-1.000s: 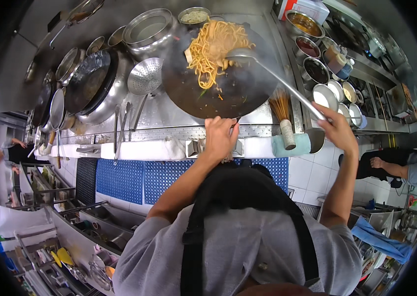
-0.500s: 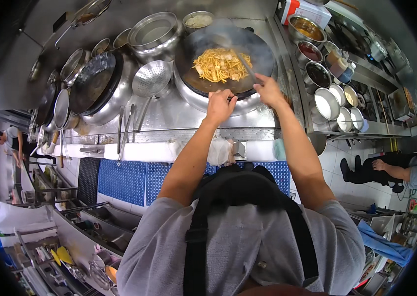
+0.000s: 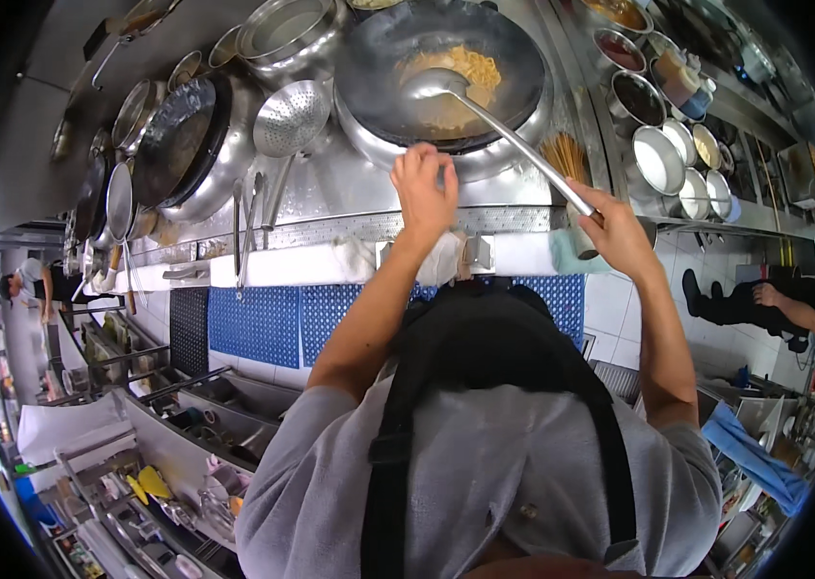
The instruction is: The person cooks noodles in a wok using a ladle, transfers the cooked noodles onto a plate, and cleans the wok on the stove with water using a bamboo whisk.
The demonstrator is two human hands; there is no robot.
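Observation:
My right hand [image 3: 617,232] is closed round the end of a long metal ladle [image 3: 528,150]. Its bowl [image 3: 434,84] is inside a large dark wok [image 3: 369,68], over the left part of yellow noodles [image 3: 473,66]. The noodles lie toward the wok's right side, partly hidden by the ladle bowl. At the wok's near rim is my left hand [image 3: 424,193], its fingers slightly blurred and bent toward the rim, thumb apart. I see no handle in it.
Left of the wok lie a perforated skimmer [image 3: 292,118] and a second wok [image 3: 176,140]. A bamboo brush [image 3: 563,154] stands at right, beside seasoning pots [image 3: 658,160]. Folded white towels [image 3: 301,262] line the front edge. A seated person [image 3: 764,304] is far right.
My right hand has drawn back toward me and to the right with the ladle. My left hand's grip at the wok's near rim has loosened. The noodles are less spread, and the view has shifted.

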